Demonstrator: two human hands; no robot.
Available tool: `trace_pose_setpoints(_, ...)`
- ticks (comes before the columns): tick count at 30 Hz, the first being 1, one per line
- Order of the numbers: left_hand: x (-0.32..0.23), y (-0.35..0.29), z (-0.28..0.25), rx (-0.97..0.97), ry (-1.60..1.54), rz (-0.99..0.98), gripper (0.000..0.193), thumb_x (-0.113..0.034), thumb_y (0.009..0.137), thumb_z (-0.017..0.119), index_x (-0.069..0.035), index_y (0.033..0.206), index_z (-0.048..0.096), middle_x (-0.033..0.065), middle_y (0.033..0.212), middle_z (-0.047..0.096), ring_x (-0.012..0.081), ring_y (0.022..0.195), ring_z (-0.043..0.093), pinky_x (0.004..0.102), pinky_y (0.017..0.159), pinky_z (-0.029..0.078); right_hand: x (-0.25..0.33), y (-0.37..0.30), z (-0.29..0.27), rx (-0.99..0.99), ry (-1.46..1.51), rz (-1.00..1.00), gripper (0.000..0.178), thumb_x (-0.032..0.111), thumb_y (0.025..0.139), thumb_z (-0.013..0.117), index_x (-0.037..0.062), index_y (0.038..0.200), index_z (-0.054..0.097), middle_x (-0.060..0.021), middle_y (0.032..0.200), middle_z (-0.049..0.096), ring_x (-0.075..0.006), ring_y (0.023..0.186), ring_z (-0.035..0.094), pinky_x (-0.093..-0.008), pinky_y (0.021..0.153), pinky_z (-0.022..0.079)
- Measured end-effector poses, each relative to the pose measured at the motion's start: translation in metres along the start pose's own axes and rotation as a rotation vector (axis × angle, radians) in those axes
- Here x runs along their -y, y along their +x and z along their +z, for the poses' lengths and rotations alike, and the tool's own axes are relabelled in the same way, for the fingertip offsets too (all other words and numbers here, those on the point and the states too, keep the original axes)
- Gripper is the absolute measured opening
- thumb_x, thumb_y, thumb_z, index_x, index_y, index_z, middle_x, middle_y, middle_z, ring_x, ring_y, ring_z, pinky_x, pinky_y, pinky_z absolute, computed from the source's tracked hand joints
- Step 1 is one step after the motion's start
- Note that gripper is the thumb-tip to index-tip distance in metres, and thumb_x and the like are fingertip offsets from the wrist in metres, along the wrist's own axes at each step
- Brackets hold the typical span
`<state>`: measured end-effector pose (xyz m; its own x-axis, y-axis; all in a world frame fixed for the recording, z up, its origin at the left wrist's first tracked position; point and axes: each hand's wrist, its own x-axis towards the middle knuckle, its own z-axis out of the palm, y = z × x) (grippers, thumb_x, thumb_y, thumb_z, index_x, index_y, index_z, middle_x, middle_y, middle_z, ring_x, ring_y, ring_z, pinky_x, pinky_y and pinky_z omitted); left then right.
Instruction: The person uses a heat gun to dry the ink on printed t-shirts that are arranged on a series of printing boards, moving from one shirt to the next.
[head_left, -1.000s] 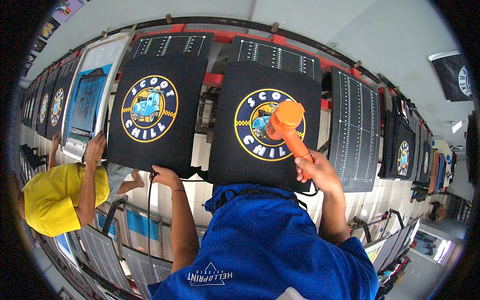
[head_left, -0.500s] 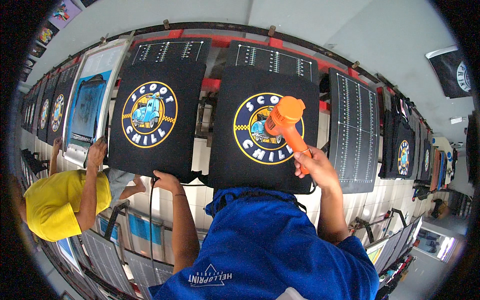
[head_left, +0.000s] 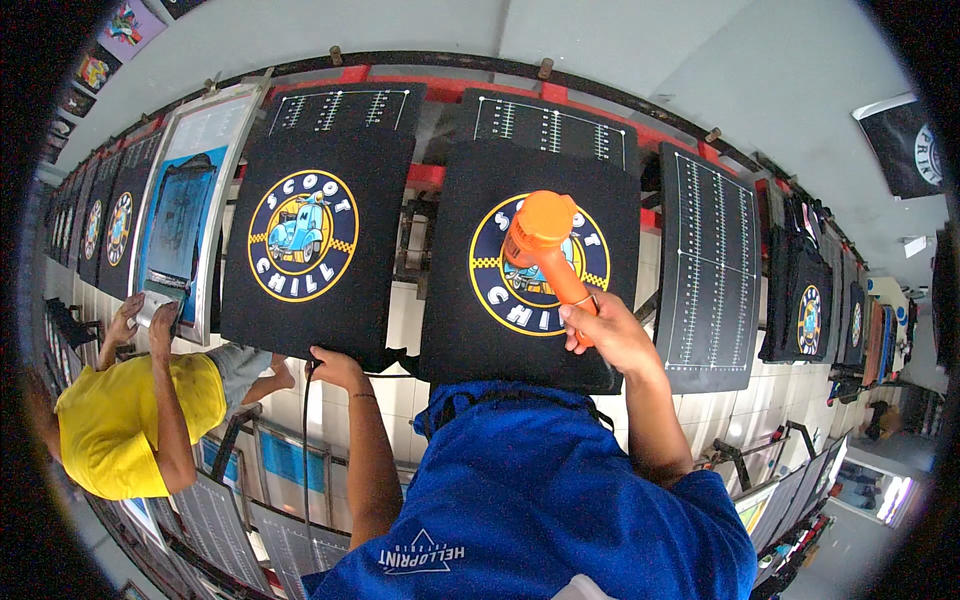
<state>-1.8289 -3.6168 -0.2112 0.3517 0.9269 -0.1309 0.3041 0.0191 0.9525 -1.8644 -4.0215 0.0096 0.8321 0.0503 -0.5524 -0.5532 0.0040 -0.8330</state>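
Observation:
My right hand point(head_left: 610, 333) is wrapped round the handle of an orange heat gun point(head_left: 545, 222). The heat gun hangs over a round scooter print point(head_left: 487, 263) on a black T-shirt point(head_left: 455, 340), covering part of the design. That shirt lies over a flat board. To its left, a second black T-shirt point(head_left: 300, 325) with the same print point(head_left: 300, 236) covers another board. At the lower edge of this second shirt, my left hand point(head_left: 337, 366) has its fingers closed on a black cord point(head_left: 306, 430), which hangs down from them.
A person in a yellow shirt point(head_left: 140, 410) works at the left, hands on a squeegee point(head_left: 160, 310) at a framed screen point(head_left: 205, 130). A bare gridded board point(head_left: 708, 270) stands to the right. Red and black rails point(head_left: 480, 62) run behind. Racks point(head_left: 790, 450) stand at the lower right.
My right hand has moved the heat gun left across the print. The co-worker's hands have shifted from the screen frame to the squeegee. My left hand stays about where it was.

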Motion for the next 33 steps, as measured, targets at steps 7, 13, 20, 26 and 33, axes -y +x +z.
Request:
trace_pose_setpoints(7, 0.002, 0.001, -0.001, 0.002, 0.036, -0.017, 0.052, -0.026, 0.094, 0.049, 0.017, 0.118, 0.03, 0.0358, 0.117, 0.046, 0.0397, 0.105, 0.054, 0.0438, 0.091, 0.047, 0.006, 0.01, -0.005, -0.019, 0.001, 0.017, 0.027, 0.03, 0.091, 0.063, 0.0038, 0.095, 0.058, 0.0004, 0.07, 0.058, -0.0087, 0.059, 0.059, -0.0215, 0.052, 0.047)
trace_pose_setpoints(13, 0.012, 0.008, -0.002, 0.008, 0.05, -0.002, 0.054, -0.026, 0.094, 0.05, 0.017, 0.118, 0.029, 0.0353, 0.117, 0.046, 0.0395, 0.105, 0.054, 0.0444, 0.092, 0.046, 0.001, 0.012, -0.007, -0.075, 0.0, -0.032, 0.027, 0.029, 0.091, 0.062, 0.003, 0.096, 0.057, 0.0001, 0.071, 0.057, -0.0084, 0.058, 0.057, -0.0214, 0.05, 0.047)
trace_pose_setpoints(20, 0.021, 0.013, -0.001, -0.007, 0.027, -0.01, 0.054, -0.027, 0.094, 0.05, 0.015, 0.119, 0.029, 0.0344, 0.116, 0.045, 0.0385, 0.104, 0.053, 0.0444, 0.092, 0.045, 0.0, -0.002, -0.016, -0.115, -0.007, 0.021, 0.027, 0.027, 0.091, 0.062, 0.0023, 0.098, 0.056, -0.0006, 0.072, 0.057, -0.0096, 0.059, 0.059, -0.022, 0.051, 0.048)
trace_pose_setpoints(26, 0.008, 0.001, 0.001, -0.048, 0.027, 0.066, 0.064, -0.026, 0.092, 0.054, 0.027, 0.114, 0.027, 0.0373, 0.113, 0.053, 0.0375, 0.094, 0.06, 0.0432, 0.084, 0.051, -0.016, -0.025, -0.026, -0.149, 0.009, 0.037, 0.032, 0.031, 0.089, 0.065, 0.0028, 0.099, 0.056, 0.0, 0.071, 0.057, -0.0098, 0.058, 0.059, -0.0227, 0.05, 0.048)
trace_pose_setpoints(33, 0.01, 0.006, -0.001, -0.013, 0.088, 0.039, 0.056, -0.026, 0.093, 0.051, 0.019, 0.12, 0.031, 0.0357, 0.12, 0.046, 0.0382, 0.105, 0.055, 0.0433, 0.093, 0.046, -0.024, -0.052, -0.028, -0.246, 0.065, 0.065, 0.028, 0.029, 0.09, 0.063, 0.0027, 0.097, 0.057, -0.0004, 0.07, 0.056, -0.0105, 0.058, 0.059, -0.0233, 0.051, 0.048)
